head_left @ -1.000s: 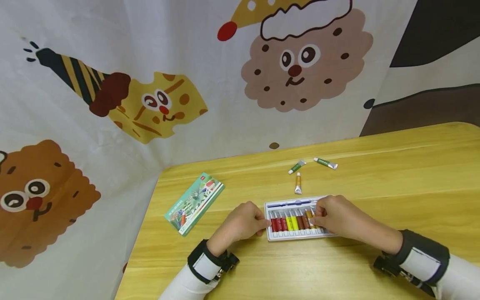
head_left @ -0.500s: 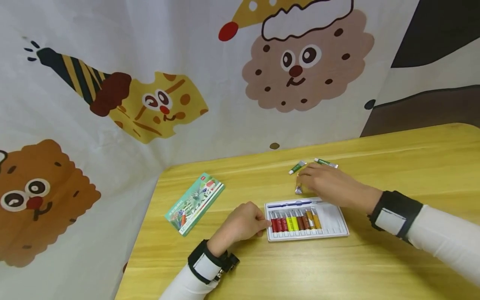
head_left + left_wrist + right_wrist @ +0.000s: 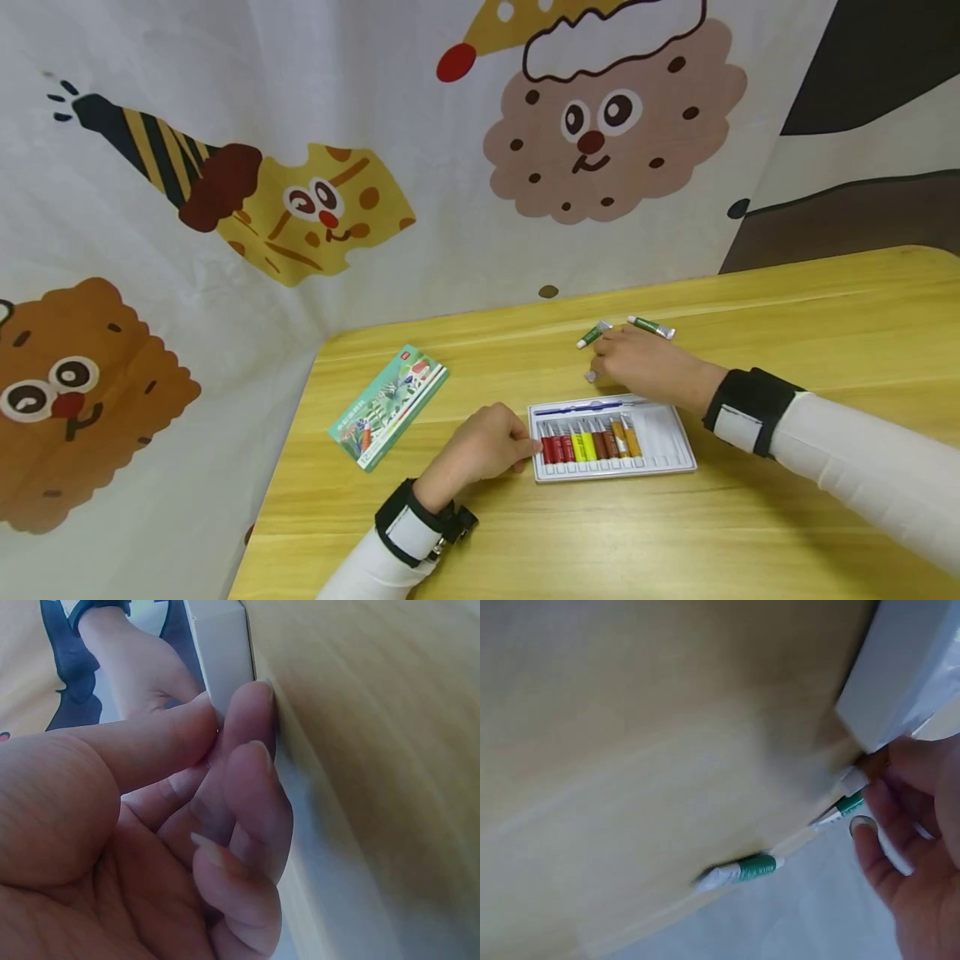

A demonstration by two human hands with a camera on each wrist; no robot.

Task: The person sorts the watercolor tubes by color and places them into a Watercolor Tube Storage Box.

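One white tray [image 3: 612,477] is being steadied on the worktop [image 3: 600,542] by the left hand [image 3: 483,446], its left end being pinched between thumb and fingertips; a light brace is probably serving best, since harder pulling could be shifting it. Red, yellow, brown and ochre paint tubes [image 3: 576,447] are being held there in a row, silvery tails facing the far side, with room being left at the right. Just beyond the tray, an ochre tube [image 3: 858,775] is being pinched by the right hand [image 3: 645,358], that grip being closed on it between thumb and forefinger; whether it is being lifted cannot be told. Its tail is being pointed nearward, so if the row is being matched, a half turn is seemingly being called for, with gentle squeezing. Farthest off, a green tube [image 3: 592,335] is being nearly brushed by the right fingers, so clearance is being advised; a second green tube [image 3: 652,326] is lying just behind that hand.
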